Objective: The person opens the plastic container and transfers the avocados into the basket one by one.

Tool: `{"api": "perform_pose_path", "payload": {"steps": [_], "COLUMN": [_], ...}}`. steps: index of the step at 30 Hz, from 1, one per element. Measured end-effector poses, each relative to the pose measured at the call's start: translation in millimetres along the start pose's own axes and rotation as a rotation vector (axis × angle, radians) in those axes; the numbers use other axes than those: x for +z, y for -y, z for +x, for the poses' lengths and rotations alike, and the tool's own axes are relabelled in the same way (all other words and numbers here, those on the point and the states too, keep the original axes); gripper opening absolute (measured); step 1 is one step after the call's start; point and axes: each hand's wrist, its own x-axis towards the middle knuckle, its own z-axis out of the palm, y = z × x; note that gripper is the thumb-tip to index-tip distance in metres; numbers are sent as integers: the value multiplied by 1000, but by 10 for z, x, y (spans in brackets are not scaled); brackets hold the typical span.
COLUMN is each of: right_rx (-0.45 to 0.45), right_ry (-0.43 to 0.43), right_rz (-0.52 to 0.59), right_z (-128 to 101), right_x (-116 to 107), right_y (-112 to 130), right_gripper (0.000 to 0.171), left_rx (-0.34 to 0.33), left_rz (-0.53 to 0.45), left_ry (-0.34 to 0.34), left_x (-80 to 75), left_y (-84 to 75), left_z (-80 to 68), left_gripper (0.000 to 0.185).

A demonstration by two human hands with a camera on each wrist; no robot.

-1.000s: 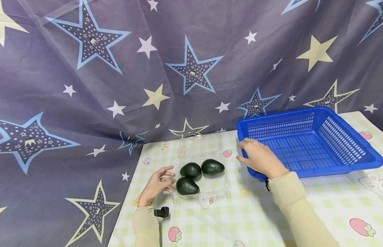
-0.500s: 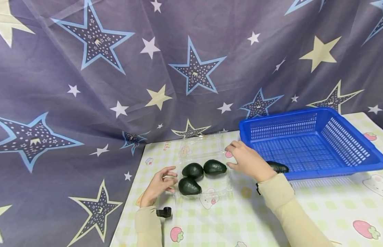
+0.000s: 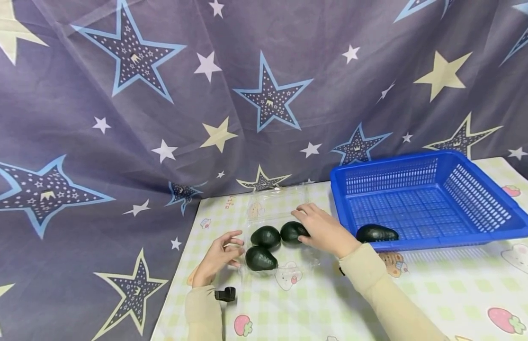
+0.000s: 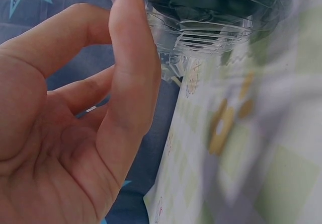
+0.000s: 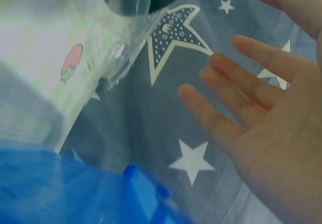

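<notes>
Three dark green avocados lie in an open clear plastic clamshell box (image 3: pixel 299 258) on the table: one at the back left (image 3: pixel 265 236), one at the front left (image 3: pixel 261 258) and one at the right (image 3: pixel 291 232). My right hand (image 3: pixel 325 229) is over the right avocado and partly covers it. Its fingers are spread and relaxed in the right wrist view. At the box's left side, my left hand (image 3: pixel 221 258) has loosely bent fingers, with a fingertip right at the plastic edge in the left wrist view. Another avocado (image 3: pixel 376 233) rests inside the blue plastic basket (image 3: pixel 434 242), near its front left corner.
The basket stands at the right, its left rim close to my right hand. The box's clear lid (image 3: pixel 278 201) is folded back toward the star-patterned curtain (image 3: pixel 183 118) behind the table. A checked cloth (image 3: pixel 289 312) covers the table.
My right hand has moved left from the basket's left end to the right avocado in the box. The avocado in the basket has come into view. My left hand stays in place.
</notes>
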Motion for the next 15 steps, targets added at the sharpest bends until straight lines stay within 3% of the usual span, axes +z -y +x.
{"api": "perform_pose_path", "payload": {"steps": [7,15], "right_rx": [-48,-89], "right_ry": [-24,7], "right_rz": [14,55], "right_z": [53,101], "right_x": [137,293], "right_y": [36,22], "right_gripper": [65,69], "left_rx": [9,12], "left_rz": [5,7], "left_ry": [6,12], "left_x": [-10,-14], "left_y": [14,13], "left_z": [13,16], "left_gripper": [64,62]}}
